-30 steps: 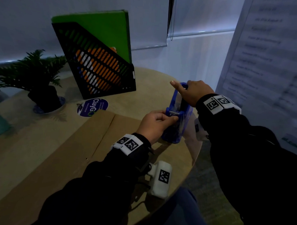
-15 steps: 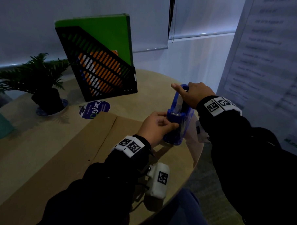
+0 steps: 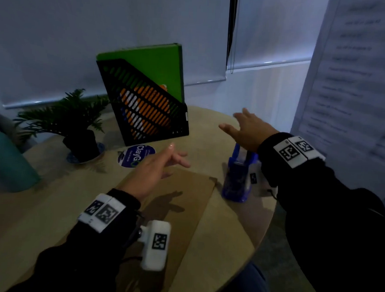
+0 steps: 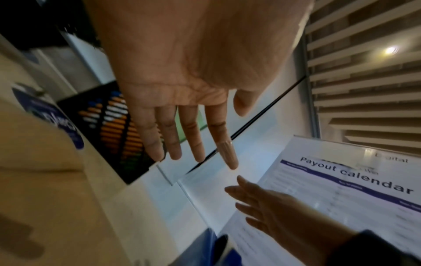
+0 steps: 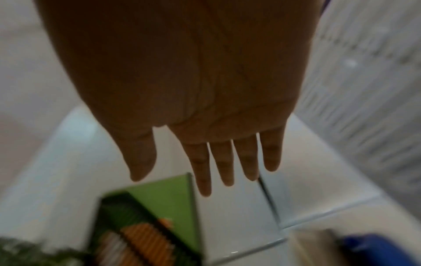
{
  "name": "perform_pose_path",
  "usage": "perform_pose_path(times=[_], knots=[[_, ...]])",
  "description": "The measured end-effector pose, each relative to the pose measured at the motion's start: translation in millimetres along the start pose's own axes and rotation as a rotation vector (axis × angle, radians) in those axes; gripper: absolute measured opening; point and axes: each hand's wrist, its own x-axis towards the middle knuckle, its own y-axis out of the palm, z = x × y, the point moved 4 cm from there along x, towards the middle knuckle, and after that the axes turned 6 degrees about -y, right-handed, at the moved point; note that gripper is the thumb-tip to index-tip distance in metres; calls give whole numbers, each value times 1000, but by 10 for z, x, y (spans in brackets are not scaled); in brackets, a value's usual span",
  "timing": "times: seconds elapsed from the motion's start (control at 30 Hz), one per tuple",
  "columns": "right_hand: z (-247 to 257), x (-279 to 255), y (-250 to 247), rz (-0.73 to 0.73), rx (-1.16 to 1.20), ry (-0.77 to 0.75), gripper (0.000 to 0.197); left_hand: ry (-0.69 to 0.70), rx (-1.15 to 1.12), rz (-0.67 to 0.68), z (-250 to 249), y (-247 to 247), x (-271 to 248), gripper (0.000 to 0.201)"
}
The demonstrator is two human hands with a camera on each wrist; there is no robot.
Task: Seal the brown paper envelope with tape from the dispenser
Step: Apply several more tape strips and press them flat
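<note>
Head view: we are seeing both hands lifted with fingers spread, gripping nothing; left hand (image 3: 155, 173) hovering over the brown paper envelope (image 3: 184, 203) lying flat on the desk (image 3: 232, 231), right hand (image 3: 247, 130) above the blue tape dispenser (image 3: 238, 178) standing just beside the envelope's edge. Risk, we are judging: a careless reach toppling the upright dispenser. No tape strip is showing anywhere; the envelope's flap is not discernible, and the right wrist view is blurring.

Black long sleeves (image 3: 338, 218) are worn, with white wristbands (image 3: 101, 212) printed with black square codes. A white boxy camera unit (image 3: 155, 244) is strapped just under the left wristband, cable attached.
</note>
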Motion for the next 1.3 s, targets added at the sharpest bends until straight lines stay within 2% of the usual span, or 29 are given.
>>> perform_pose_path(times=[0.13,0.27,0.47,0.57,0.7,0.87,1.0,1.17,1.3], knots=[[660,-184,11,-14,147,-262,46,-5,-49,-86,67,-266,-120,64],[1051,-322,144,61,325,-379,29,6,-62,-140,120,-408,-265,65],[1335,-407,413,222,654,-384,33,-14,-76,-187,217,-580,-399,66],[1463,-437,474,249,747,-391,26,-23,-59,-194,274,-643,-462,66],[1634,-496,529,282,677,-443,18,-27,-37,-222,318,-726,-554,65],[1768,-500,602,247,653,-471,24,-35,-21,-249,370,-817,-617,66],[1870,-526,605,219,622,-523,20,-36,-13,-260,420,-877,-666,65],[1976,-560,585,128,452,-625,19,-54,-20,-278,470,-921,-694,63],[2034,-597,569,-14,264,-710,15,-61,-28,-278,481,-931,-705,62]])
